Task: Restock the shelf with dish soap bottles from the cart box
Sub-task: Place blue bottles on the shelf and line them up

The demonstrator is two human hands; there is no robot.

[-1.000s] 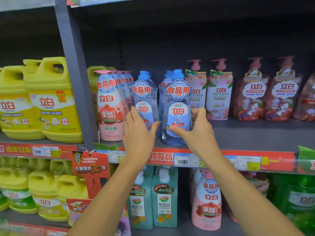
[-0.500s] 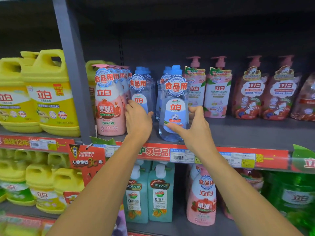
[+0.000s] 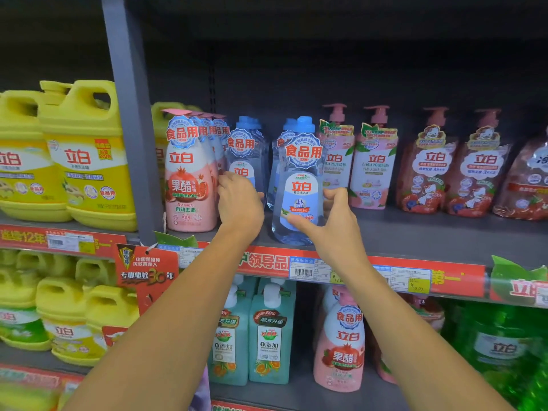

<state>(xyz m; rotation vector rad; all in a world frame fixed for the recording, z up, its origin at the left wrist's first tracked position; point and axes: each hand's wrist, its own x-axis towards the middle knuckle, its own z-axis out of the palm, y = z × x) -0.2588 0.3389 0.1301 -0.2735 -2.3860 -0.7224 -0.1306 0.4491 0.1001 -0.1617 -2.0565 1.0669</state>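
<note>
Two rows of clear blue dish soap bottles with blue caps stand on the grey shelf [image 3: 415, 235]. My left hand [image 3: 238, 201] is wrapped around the lower part of the left blue bottle [image 3: 246, 149], which stands further back. My right hand [image 3: 329, 223] grips the front right blue bottle [image 3: 299, 173] at its lower label, thumb in front and fingers on its right side. That bottle stands upright near the shelf's front edge. The cart box is out of view.
Pink pomegranate bottles [image 3: 189, 179] stand just left of my left hand. Pink pump bottles [image 3: 373, 161] and red pouches [image 3: 427, 173] fill the right. Yellow jugs [image 3: 86, 161] sit beyond the grey upright post [image 3: 130, 114]. Price strip [image 3: 385, 271] lines the shelf edge; teal bottles [image 3: 267, 336] below.
My left hand has slid the left blue bottle further back on the shelf. My right hand stays on the front right bottle. The view has shifted slightly.
</note>
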